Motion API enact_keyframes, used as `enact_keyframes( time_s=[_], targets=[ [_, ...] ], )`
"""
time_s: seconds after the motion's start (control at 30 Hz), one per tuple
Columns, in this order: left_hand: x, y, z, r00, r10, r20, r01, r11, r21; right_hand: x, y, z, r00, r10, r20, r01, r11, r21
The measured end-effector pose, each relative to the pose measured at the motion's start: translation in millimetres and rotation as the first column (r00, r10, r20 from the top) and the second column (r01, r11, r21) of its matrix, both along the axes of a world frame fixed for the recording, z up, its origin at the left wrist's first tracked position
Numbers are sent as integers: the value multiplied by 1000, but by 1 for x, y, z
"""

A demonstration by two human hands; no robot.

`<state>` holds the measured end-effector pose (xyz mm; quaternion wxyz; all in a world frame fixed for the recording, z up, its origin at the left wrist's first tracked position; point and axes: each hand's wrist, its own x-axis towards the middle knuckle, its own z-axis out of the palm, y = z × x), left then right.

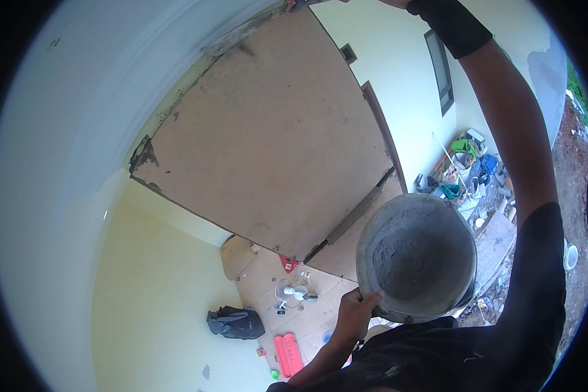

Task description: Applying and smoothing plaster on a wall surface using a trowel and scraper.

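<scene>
My left hand (357,315) is closed on the near rim of a round grey bucket (468,258), the thumb over its edge. Grey mortar (405,255) coats the inside of the bucket, which I hold close in front of my body. My right arm stretches up past the bucket, with a black band (452,29) around the wrist. Only a sliver of my right hand (395,2) shows at the top edge, close to the pale wall (111,98). Its fingers are mostly cut off, so what it holds is hidden.
A large brown board (274,130) with chipped edges lies below the wall. On the tiled floor are a white fan (297,292), a red-pink case (289,355) and a dark bag (236,323). Rubble and piled bags (467,163) lie at the right, beneath a window (440,72).
</scene>
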<state>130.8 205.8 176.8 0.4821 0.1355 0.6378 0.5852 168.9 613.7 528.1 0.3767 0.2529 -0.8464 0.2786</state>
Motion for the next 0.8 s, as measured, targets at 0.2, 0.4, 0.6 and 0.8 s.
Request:
enact_keyframes(
  time_s=[0.2,0.4,0.6,0.8],
  targets=[
    [2,1,3,999,16,36,-15,1000,-16,-13,17,-6,998,56,-32,-59,996,-73],
    [2,1,0,1000,1,23,-1,999,-32,-25,26,-9,940,338,39,-322,920,-223],
    [5,3,-4,999,35,0,-35,999,24,-29,36,-11,953,304,20,-295,938,-184],
    [0,3,-4,1000,-5,17,6,999,-52,-30,34,-10,944,327,50,-304,916,-263]
  ],
)
